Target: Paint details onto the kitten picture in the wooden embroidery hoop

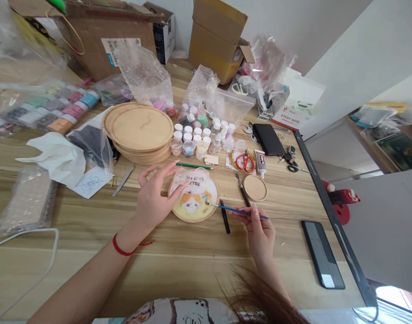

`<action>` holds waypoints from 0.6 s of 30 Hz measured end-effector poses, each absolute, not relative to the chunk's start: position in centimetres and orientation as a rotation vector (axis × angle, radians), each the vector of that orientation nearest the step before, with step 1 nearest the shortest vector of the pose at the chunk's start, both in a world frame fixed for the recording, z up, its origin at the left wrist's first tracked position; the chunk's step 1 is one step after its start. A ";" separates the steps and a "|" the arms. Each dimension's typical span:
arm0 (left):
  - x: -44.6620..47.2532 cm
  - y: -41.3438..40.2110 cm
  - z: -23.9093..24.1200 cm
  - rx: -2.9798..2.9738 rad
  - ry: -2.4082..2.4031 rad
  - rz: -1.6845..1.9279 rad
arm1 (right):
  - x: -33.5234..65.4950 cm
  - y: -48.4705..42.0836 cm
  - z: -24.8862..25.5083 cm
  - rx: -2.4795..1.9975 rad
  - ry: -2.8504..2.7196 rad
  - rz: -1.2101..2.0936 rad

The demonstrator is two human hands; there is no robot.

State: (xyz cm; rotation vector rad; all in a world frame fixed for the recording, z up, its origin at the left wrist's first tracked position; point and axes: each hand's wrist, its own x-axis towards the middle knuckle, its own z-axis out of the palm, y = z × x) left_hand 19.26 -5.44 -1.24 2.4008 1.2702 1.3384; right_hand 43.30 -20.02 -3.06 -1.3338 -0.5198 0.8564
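A round wooden-rimmed plaque point(194, 200) with a painted orange-and-white cat face lies on the wooden table point(179, 252). My left hand point(154, 196) rests at its left edge, fingers pinching a small clear lidded pot point(181, 176) over the plaque's top. My right hand point(258, 227) holds a thin blue paintbrush point(238, 210) whose tip touches the plaque's right side. A red string circles my left wrist.
Behind the plaque stand several small white-capped pots point(195, 137), a stack of round wooden trays point(140, 130), red scissors point(245, 162), a glue tube point(260, 163), a small wooden disc point(255, 187) and loose brushes point(225, 217). A phone point(322, 253) lies right. Cardboard boxes point(216, 38) and plastic bags crowd the back.
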 end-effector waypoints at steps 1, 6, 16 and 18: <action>19.3 -5.4 -1.2 2.406 1.260 1.357 | 43.3 -20.1 -3.1 -1.333 -0.521 0.855; 19.2 -5.4 -1.2 2.396 1.271 1.324 | 43.3 -20.1 -2.9 -1.312 -0.515 0.805; 19.2 -5.5 -1.1 2.405 1.283 1.319 | 43.3 -20.0 -2.8 -1.325 -0.491 0.803; 19.2 -5.5 -1.1 2.412 1.273 1.329 | 43.3 -20.0 -2.9 -1.320 -0.480 0.794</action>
